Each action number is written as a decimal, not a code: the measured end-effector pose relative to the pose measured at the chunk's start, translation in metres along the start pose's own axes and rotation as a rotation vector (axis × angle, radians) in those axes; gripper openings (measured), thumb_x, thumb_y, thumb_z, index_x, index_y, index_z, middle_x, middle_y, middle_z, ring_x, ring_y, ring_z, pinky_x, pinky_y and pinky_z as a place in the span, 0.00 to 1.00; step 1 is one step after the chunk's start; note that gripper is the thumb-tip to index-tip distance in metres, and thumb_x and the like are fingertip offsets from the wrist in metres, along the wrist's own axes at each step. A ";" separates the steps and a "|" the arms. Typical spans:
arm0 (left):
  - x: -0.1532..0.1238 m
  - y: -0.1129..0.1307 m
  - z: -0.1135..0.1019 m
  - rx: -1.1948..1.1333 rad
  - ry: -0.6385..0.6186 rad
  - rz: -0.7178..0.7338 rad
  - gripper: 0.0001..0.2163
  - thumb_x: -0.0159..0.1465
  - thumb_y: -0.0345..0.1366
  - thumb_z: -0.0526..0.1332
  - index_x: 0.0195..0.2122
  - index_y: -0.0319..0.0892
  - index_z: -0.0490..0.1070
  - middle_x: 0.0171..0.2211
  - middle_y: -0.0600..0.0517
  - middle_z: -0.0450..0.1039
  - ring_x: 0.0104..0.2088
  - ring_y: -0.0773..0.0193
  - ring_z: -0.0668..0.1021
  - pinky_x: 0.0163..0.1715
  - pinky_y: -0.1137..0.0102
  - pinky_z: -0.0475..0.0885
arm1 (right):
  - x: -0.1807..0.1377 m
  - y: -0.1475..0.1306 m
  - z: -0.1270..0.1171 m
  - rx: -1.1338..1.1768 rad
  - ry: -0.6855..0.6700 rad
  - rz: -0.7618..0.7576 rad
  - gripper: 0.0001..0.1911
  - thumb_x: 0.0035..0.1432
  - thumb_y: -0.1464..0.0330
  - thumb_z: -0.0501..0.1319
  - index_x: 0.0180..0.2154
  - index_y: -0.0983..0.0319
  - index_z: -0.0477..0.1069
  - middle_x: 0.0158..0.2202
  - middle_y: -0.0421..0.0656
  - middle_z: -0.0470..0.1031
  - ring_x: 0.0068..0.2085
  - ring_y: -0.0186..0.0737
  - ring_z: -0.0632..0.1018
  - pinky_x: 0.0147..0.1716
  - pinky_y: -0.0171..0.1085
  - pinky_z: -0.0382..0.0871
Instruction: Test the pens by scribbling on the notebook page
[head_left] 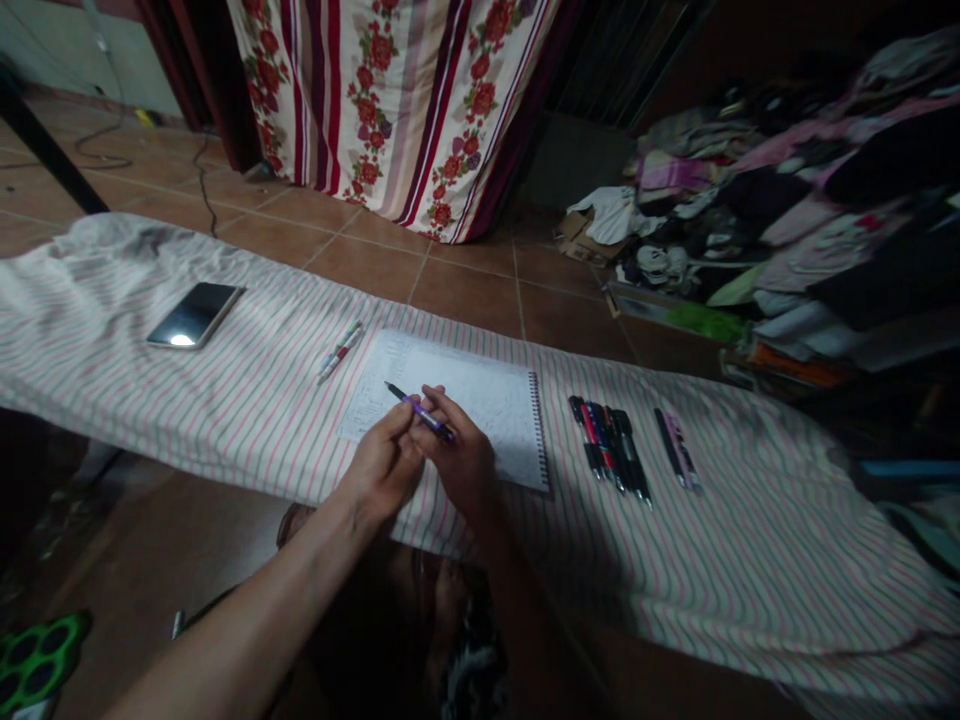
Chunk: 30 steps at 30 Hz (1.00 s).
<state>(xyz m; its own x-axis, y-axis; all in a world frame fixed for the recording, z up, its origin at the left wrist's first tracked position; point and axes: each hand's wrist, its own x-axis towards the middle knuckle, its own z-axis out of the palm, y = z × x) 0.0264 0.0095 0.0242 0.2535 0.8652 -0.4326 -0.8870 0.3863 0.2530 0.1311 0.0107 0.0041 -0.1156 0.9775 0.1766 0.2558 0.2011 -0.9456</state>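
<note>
A purple and black pen (433,421) is held between my two hands over the notebook, its dark tip pointing up and left. My left hand (386,455) pinches it near the middle with thumb and fingers. Closed around its rear part is my right hand (466,460), fingers bent over it. Beneath them lies an open spiral notebook (480,400) with writing on its page, its wire coil along the right edge. My hands hide the lower middle of the page.
A striped cloth (285,400) covers the table. A phone (195,316) and white pens (340,352) lie left of the notebook. Several pens (609,448) are grouped at right, beside a black and lilac pair (676,448). A clothes pile (787,200) stands beyond.
</note>
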 end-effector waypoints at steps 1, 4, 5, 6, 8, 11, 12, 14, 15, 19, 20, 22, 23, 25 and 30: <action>-0.001 -0.003 0.000 -0.002 -0.021 -0.025 0.13 0.66 0.29 0.47 0.43 0.31 0.69 0.37 0.45 0.75 0.32 0.72 0.77 0.33 0.81 0.72 | 0.001 -0.002 0.001 0.017 0.034 0.009 0.19 0.51 0.65 0.61 0.47 0.58 0.70 0.43 0.42 0.76 0.43 0.40 0.76 0.44 0.38 0.69; -0.001 -0.010 0.000 0.031 -0.074 -0.005 0.11 0.65 0.28 0.49 0.40 0.33 0.70 0.36 0.46 0.73 0.32 0.72 0.76 0.34 0.80 0.71 | 0.002 -0.007 0.005 0.065 0.122 0.038 0.13 0.52 0.63 0.60 0.40 0.59 0.73 0.39 0.42 0.77 0.41 0.40 0.77 0.41 0.37 0.70; -0.001 -0.011 -0.001 0.052 -0.074 0.026 0.09 0.64 0.27 0.51 0.38 0.35 0.70 0.35 0.48 0.73 0.32 0.72 0.76 0.35 0.79 0.71 | 0.002 -0.010 0.006 0.089 0.140 0.047 0.12 0.53 0.63 0.60 0.39 0.60 0.73 0.38 0.42 0.77 0.39 0.39 0.77 0.40 0.37 0.71; 0.000 -0.013 -0.001 0.077 -0.069 0.059 0.07 0.63 0.26 0.53 0.35 0.36 0.70 0.33 0.49 0.73 0.31 0.72 0.76 0.35 0.79 0.70 | 0.002 -0.013 0.006 0.117 0.154 0.059 0.12 0.53 0.62 0.59 0.39 0.60 0.73 0.36 0.42 0.78 0.38 0.39 0.78 0.38 0.36 0.71; 0.001 -0.014 0.000 0.131 -0.064 0.112 0.04 0.61 0.27 0.57 0.31 0.37 0.70 0.28 0.53 0.71 0.27 0.73 0.74 0.33 0.78 0.69 | 0.003 -0.019 0.007 0.157 0.184 0.100 0.14 0.53 0.61 0.59 0.38 0.61 0.73 0.32 0.41 0.78 0.33 0.38 0.78 0.33 0.34 0.71; 0.000 -0.013 0.002 0.272 -0.094 0.209 0.05 0.59 0.31 0.60 0.27 0.37 0.70 0.24 0.54 0.69 0.25 0.72 0.72 0.32 0.77 0.68 | 0.006 -0.029 0.006 0.162 0.262 0.193 0.17 0.53 0.58 0.59 0.39 0.63 0.73 0.23 0.39 0.76 0.25 0.36 0.76 0.25 0.33 0.69; 0.000 -0.013 0.002 0.357 -0.099 0.260 0.05 0.58 0.32 0.60 0.29 0.36 0.72 0.25 0.52 0.71 0.27 0.70 0.73 0.33 0.76 0.68 | 0.008 -0.030 0.004 0.181 0.300 0.213 0.18 0.53 0.58 0.58 0.40 0.63 0.73 0.22 0.39 0.75 0.24 0.35 0.75 0.23 0.33 0.69; -0.003 -0.012 -0.001 0.610 -0.093 0.384 0.05 0.58 0.33 0.60 0.32 0.37 0.74 0.30 0.49 0.74 0.32 0.65 0.74 0.34 0.74 0.67 | 0.012 -0.030 0.000 0.270 0.375 0.230 0.19 0.53 0.57 0.58 0.39 0.64 0.72 0.24 0.41 0.76 0.23 0.34 0.75 0.22 0.33 0.69; -0.004 -0.011 -0.004 0.771 -0.081 0.451 0.05 0.58 0.32 0.60 0.33 0.39 0.74 0.31 0.48 0.75 0.34 0.64 0.75 0.34 0.74 0.67 | 0.015 -0.028 -0.003 0.324 0.417 0.226 0.19 0.53 0.56 0.58 0.39 0.65 0.72 0.27 0.42 0.76 0.24 0.34 0.75 0.23 0.33 0.69; -0.013 -0.010 -0.020 1.461 -0.073 0.674 0.07 0.59 0.30 0.56 0.34 0.42 0.75 0.34 0.48 0.75 0.37 0.60 0.75 0.40 0.68 0.67 | 0.025 -0.014 -0.018 0.402 0.606 0.167 0.17 0.48 0.57 0.62 0.34 0.64 0.68 0.23 0.37 0.72 0.22 0.29 0.72 0.21 0.29 0.66; -0.015 -0.010 -0.024 1.613 -0.148 0.700 0.08 0.60 0.30 0.55 0.35 0.43 0.75 0.35 0.47 0.75 0.38 0.59 0.74 0.41 0.66 0.67 | 0.026 -0.010 -0.022 0.412 0.643 0.149 0.16 0.45 0.59 0.64 0.32 0.63 0.67 0.20 0.34 0.68 0.20 0.26 0.69 0.19 0.27 0.63; -0.019 -0.010 -0.030 1.854 -0.328 0.721 0.10 0.60 0.29 0.54 0.38 0.43 0.73 0.39 0.46 0.74 0.42 0.58 0.73 0.43 0.64 0.68 | 0.027 -0.006 -0.028 0.435 0.688 0.124 0.17 0.41 0.62 0.67 0.29 0.61 0.62 0.17 0.29 0.61 0.18 0.24 0.63 0.17 0.26 0.57; -0.021 -0.010 -0.032 1.943 -0.411 0.727 0.11 0.60 0.28 0.54 0.40 0.43 0.73 0.41 0.46 0.73 0.45 0.57 0.72 0.44 0.63 0.69 | 0.027 -0.005 -0.030 0.440 0.694 0.122 0.18 0.41 0.62 0.67 0.29 0.60 0.61 0.16 0.28 0.59 0.17 0.24 0.61 0.16 0.25 0.54; -0.022 -0.012 -0.036 2.064 -0.519 0.750 0.12 0.60 0.27 0.53 0.42 0.42 0.71 0.45 0.46 0.72 0.50 0.56 0.69 0.47 0.62 0.68 | 0.025 -0.006 -0.033 0.432 0.704 0.130 0.17 0.42 0.63 0.67 0.28 0.60 0.59 0.15 0.27 0.56 0.16 0.24 0.59 0.14 0.26 0.50; -0.022 -0.021 -0.041 2.205 -0.574 0.806 0.13 0.64 0.30 0.48 0.45 0.39 0.70 0.50 0.43 0.69 0.57 0.52 0.63 0.52 0.58 0.66 | 0.018 -0.009 -0.040 0.294 0.685 0.138 0.10 0.50 0.62 0.61 0.33 0.61 0.67 0.14 0.29 0.56 0.15 0.25 0.58 0.14 0.27 0.49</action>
<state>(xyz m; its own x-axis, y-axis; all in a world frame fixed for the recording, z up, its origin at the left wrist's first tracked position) 0.0237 -0.0309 -0.0072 0.5851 0.7710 0.2512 0.6045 -0.6212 0.4987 0.1647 0.0294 0.0264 0.5454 0.8333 0.0905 -0.0528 0.1420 -0.9885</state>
